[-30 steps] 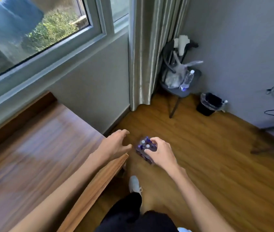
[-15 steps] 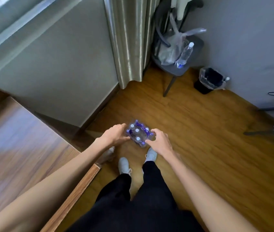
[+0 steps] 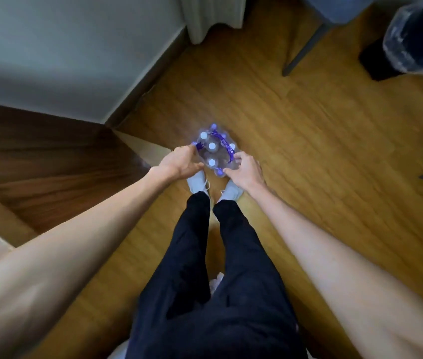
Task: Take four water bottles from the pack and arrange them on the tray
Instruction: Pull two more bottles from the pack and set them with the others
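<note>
The wooden floor [image 3: 308, 156] is carrying the pack of water bottles [image 3: 214, 150], seemingly resting there, and a black bin [image 3: 396, 47].

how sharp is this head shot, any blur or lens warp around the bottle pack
Head view: soft throughout, with motion smear on the wood floor; the water bottle pack glows purple-white, caps blown out; left hand and right hand edges fuzzy; wide-angle warp stretches the forearms near the bottom corners.
</note>
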